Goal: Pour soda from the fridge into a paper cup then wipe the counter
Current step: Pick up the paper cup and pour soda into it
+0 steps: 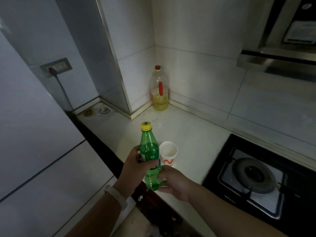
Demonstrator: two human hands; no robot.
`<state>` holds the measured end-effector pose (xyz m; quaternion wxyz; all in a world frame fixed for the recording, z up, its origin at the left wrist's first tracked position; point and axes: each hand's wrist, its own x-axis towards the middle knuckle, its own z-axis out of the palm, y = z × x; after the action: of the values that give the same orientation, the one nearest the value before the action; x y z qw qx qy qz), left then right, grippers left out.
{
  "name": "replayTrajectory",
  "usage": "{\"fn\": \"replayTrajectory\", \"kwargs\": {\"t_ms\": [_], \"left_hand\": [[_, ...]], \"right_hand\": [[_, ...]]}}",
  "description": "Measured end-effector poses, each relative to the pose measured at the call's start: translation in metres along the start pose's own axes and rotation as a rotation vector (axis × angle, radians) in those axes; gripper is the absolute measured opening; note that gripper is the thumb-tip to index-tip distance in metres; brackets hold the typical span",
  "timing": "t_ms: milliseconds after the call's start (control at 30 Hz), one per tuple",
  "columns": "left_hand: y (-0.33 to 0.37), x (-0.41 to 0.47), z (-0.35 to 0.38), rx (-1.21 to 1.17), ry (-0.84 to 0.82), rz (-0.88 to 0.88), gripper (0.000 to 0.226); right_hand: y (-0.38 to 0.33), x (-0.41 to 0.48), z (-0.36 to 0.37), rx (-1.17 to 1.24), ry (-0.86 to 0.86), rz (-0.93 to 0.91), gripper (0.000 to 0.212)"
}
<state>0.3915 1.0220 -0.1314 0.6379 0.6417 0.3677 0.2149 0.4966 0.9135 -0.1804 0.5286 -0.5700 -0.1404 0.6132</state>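
Soda bottle up off the counter, green plastic, held nearly upright with a slight lean, and both hands are on it. The left hand wraps round the middle at the label, fingers curled tight, while the right hand cups and grips the base from below. That reads as a steadying hold, the sort you take before freeing one hand for the yellow cap, which is still screwed on, so no pour yet. The paper cup stands upright on the white counter just beyond and to the right of the bottle. It sits close to the front edge, mouth open and looking empty inside, handy for a short tip across. Back in the tiled corner sits a big oil bottle with a red cap, well apart from the action. Off to the right the counter runs into a black gas hob, with a range hood above it. On the left stands the pale fridge, doors closed, with a wall socket behind it, something plugged in. Light is dim, and a couple of ring marks show on the far left of the counter.
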Motion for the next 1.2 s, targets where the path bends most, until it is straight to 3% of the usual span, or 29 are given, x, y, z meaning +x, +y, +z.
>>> {"fn": "replayTrajectory", "kwargs": {"t_ms": [100,200,300,467,567,633,767,867,1000,1200], "left_hand": [[-0.01,0.019,0.0,-0.008,-0.038,-0.021,0.063],[-0.021,0.04,-0.005,-0.018,-0.085,-0.056,0.059],[-0.031,0.066,-0.015,-0.014,-0.122,-0.1,0.056],[-0.041,0.112,-0.035,-0.026,-0.16,-0.154,0.049],[-0.047,0.134,-0.04,-0.007,-0.173,-0.169,0.05],[-0.052,0.147,-0.041,0.002,-0.189,-0.18,0.051],[-0.061,0.162,-0.04,0.013,-0.232,-0.197,0.049],[-0.067,0.17,-0.04,0.015,-0.249,-0.208,0.046],[-0.073,0.176,-0.04,0.032,-0.266,-0.217,0.045],[-0.078,0.18,-0.043,0.04,-0.294,-0.238,0.05]], "right_hand": [[0.005,0.021,-0.005,0.012,0.059,0.044,0.049],[0.01,0.038,-0.005,0.027,0.117,0.066,0.038],[0.02,0.056,-0.008,0.066,0.204,0.085,0.041],[0.033,0.084,-0.03,0.175,0.49,0.071,0.027],[0.038,0.097,-0.043,-0.003,0.689,0.048,0.025],[0.04,0.103,-0.048,-0.114,0.784,0.053,0.034],[0.043,0.109,-0.049,-0.192,0.754,-0.085,0.072],[0.046,0.118,-0.048,-0.176,0.684,-0.215,0.086],[0.044,0.128,-0.046,-0.19,0.736,-0.338,0.076],[0.037,0.143,-0.039,-0.234,0.847,-0.363,0.062]]}}
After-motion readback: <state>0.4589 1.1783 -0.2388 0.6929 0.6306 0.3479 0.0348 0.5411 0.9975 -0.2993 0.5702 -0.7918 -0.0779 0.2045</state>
